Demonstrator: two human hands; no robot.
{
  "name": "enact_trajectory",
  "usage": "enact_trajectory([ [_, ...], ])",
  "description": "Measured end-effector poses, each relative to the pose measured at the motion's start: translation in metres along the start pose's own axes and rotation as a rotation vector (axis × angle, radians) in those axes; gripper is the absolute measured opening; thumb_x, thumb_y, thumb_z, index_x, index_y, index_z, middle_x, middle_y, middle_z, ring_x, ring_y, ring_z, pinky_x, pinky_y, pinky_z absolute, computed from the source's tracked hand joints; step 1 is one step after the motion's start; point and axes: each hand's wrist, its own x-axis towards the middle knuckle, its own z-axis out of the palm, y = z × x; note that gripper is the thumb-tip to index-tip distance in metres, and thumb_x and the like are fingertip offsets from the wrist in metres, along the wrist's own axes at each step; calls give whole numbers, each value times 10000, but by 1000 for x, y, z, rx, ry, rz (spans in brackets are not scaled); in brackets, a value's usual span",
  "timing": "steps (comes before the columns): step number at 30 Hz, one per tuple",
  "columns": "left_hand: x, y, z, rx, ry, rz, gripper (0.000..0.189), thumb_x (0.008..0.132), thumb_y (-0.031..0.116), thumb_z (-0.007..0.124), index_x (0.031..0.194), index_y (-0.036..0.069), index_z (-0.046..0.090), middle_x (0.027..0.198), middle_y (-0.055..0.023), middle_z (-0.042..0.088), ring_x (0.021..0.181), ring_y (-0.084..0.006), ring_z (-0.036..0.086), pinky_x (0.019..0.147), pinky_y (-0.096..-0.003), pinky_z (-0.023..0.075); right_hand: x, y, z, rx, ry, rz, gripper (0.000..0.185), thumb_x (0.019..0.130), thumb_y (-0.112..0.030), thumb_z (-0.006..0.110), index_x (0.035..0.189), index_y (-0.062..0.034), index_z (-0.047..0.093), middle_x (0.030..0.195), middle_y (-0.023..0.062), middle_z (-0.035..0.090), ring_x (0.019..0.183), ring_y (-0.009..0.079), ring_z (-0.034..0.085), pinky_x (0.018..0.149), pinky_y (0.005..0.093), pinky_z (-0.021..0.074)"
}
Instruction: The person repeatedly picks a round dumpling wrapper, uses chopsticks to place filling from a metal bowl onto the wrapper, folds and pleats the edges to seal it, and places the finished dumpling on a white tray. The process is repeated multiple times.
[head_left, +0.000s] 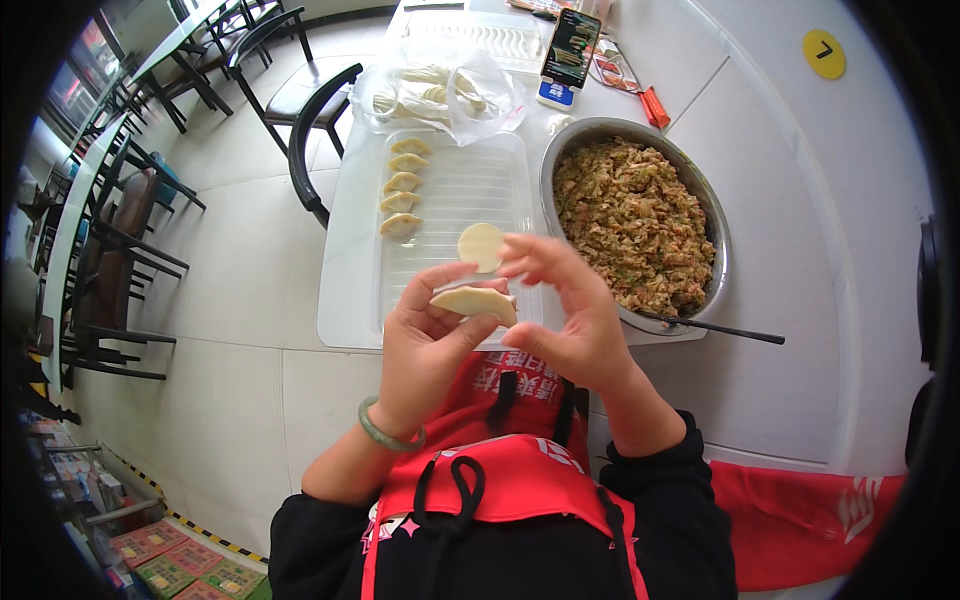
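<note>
A folded dumpling (474, 301) rests in my left hand (431, 330), with the thumb along its lower side. Beside it, my right hand (574, 311) has its thumb and fingers spread and holds nothing; its fingers are slightly blurred. Behind the hands, a round dumpling wrapper (480, 246) lies on a clear ribbed plastic tray (469, 187). Along the tray's left side, several shaped dumplings (401, 202) form a column. To the right stands a large metal bowl (721, 247) of minced filling (634, 217), with a dark-handled utensil (739, 331) leaning over its rim.
Past the tray sits a plastic bag of wrappers (435, 94). A phone (571, 49) stands propped on a small stand, near a red packet (654, 107). Another tray with white pieces (480, 37) is farther back. A black chair (307, 150) touches the table's left side; a wall runs along the right.
</note>
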Motion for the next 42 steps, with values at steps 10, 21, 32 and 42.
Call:
enact_trajectory([
  [10,3,-5,-15,78,-89,216,498,775,12,741,1232,21,543,1265,-125,539,1172,-203,537,958,-353,471,-15,5,23,810,11,428,326,879,-4,656,1186,61,568,1073,84,652,1007,141,627,888,285,526],
  [21,15,15,-23,638,-438,91,793,736,40,799,1421,40,401,1175,-96,611,1069,-161,586,924,-304,470,-8,-3,3,677,-137,521,252,883,-40,671,1111,48,611,1004,48,658,925,102,618,797,241,504],
  [32,5,5,-23,458,-453,171,649,1007,441,354,1440,-43,340,1207,-165,597,1084,-222,567,968,-352,428,-5,-19,3,537,-174,469,227,869,-21,676,1078,58,630,965,52,671,880,84,622,756,226,502],
  [42,7,8,-21,917,-308,679,559,1025,366,298,1396,-34,424,1255,-245,582,1207,-371,521,1026,-434,389,-2,-28,9,126,-18,113,85,793,2,702,877,9,716,853,112,711,745,188,687,663,271,533],
])
